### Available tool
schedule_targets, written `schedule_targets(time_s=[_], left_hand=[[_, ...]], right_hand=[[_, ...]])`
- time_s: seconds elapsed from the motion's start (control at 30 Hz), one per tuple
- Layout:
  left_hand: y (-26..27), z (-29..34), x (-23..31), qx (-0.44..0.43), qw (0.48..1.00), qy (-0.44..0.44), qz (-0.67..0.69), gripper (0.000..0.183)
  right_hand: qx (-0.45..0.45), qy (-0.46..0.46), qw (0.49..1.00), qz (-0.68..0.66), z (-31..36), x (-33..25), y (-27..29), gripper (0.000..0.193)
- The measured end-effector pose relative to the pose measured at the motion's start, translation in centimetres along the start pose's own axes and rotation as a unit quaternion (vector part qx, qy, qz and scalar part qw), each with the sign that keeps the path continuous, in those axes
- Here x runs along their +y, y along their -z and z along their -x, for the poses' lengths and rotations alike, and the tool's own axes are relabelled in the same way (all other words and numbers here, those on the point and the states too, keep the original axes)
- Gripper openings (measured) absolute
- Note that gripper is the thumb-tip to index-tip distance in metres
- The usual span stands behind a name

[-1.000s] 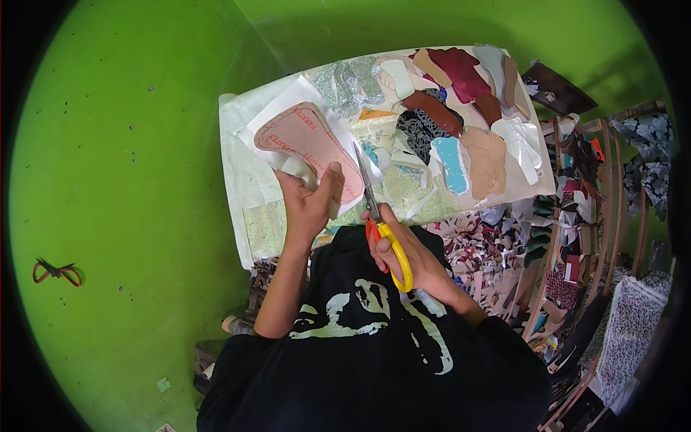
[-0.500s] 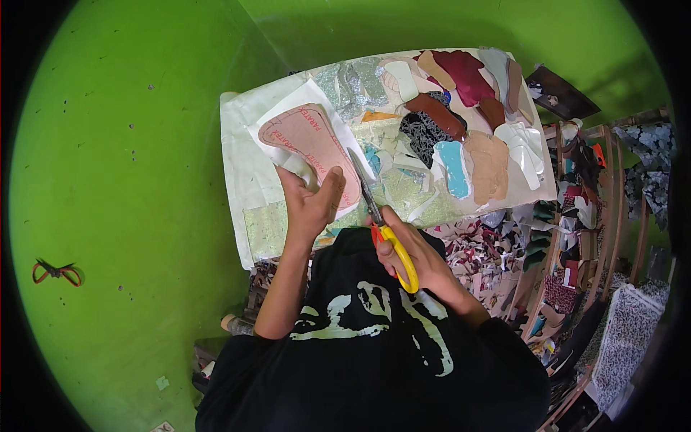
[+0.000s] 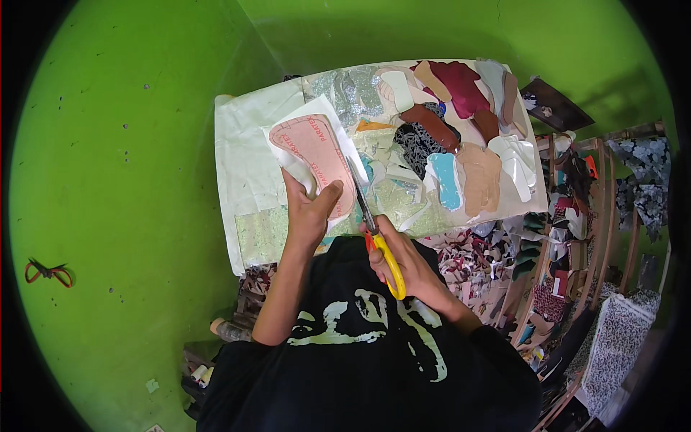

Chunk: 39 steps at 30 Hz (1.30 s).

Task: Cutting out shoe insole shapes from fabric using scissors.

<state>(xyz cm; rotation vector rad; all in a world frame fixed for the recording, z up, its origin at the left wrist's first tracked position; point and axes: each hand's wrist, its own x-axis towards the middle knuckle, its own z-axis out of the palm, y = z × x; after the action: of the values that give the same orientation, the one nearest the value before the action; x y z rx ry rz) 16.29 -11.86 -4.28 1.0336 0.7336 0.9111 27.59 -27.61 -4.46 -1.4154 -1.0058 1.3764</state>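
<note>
My left hand (image 3: 311, 216) pinches a pink insole-shaped board (image 3: 308, 147) with red print, thumb on top near its lower end. Under the board lies a white sheet (image 3: 322, 108) that sticks out past its edges. My right hand (image 3: 409, 263) is wrapped round scissors (image 3: 389, 263) with a yellow and red handle. Their dark blades (image 3: 363, 198) point up and away, lying along the board's right edge at the white sheet. How far the blades are apart is hard to see. Both pieces are held above the near part of the work table (image 3: 248, 162).
Leather pieces lie on the table's right half: brown (image 3: 430, 126), maroon (image 3: 461, 86), turquoise (image 3: 448, 180) and tan (image 3: 481, 176). Several scraps (image 3: 468, 255) are heaped below the table. A wooden rack (image 3: 601, 209) with materials stands at right. Green walls (image 3: 129, 180) rise left and behind.
The whole view has shifted slightly. The board and sheet have moved a little to the right over the table. The scissors stay at the board's right edge, in the same grip.
</note>
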Motion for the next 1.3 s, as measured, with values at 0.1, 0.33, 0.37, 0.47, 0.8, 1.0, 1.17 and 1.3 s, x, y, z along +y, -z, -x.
schedule_targets(time_s=[0.1,0.33,0.37,0.47,0.8,1.0,1.17,1.3], left_hand=[[-0.1,0.2,0.3,-0.009,0.998,0.047,0.039,0.084],[-0.5,0.5,1.1,-0.001,0.987,0.137,0.085,0.082],[-0.4,0.6,1.3,0.001,0.984,0.157,0.084,0.082],[-0.5,1.0,1.3,0.004,0.980,0.185,0.071,0.082],[-0.1,1.1,0.3,-0.026,0.985,0.153,0.078,0.083],[-0.1,1.4,-1.8,0.010,0.998,0.029,-0.054,0.087],[0.1,1.0,-1.2,-0.029,0.999,0.028,-0.027,0.090],[-0.7,1.5,-0.7,0.013,0.999,-0.034,-0.021,0.092]], right_hand=[[0.025,0.004,0.999,0.025,-0.1,0.4,-0.1,0.052],[0.028,0.012,0.995,0.098,-0.7,0.3,0.9,0.057],[0.028,0.011,0.995,0.099,-0.6,0.3,0.8,0.057],[0.045,0.060,0.993,0.097,-0.7,1.1,0.3,0.054],[0.056,0.067,0.995,0.042,-1.2,2.6,0.3,0.060],[0.057,0.061,0.996,-0.023,-0.6,1.6,0.1,0.055],[0.055,0.056,0.997,-0.024,-0.3,1.2,0.4,0.058],[0.049,0.046,0.997,-0.037,-0.2,1.6,0.4,0.059]])
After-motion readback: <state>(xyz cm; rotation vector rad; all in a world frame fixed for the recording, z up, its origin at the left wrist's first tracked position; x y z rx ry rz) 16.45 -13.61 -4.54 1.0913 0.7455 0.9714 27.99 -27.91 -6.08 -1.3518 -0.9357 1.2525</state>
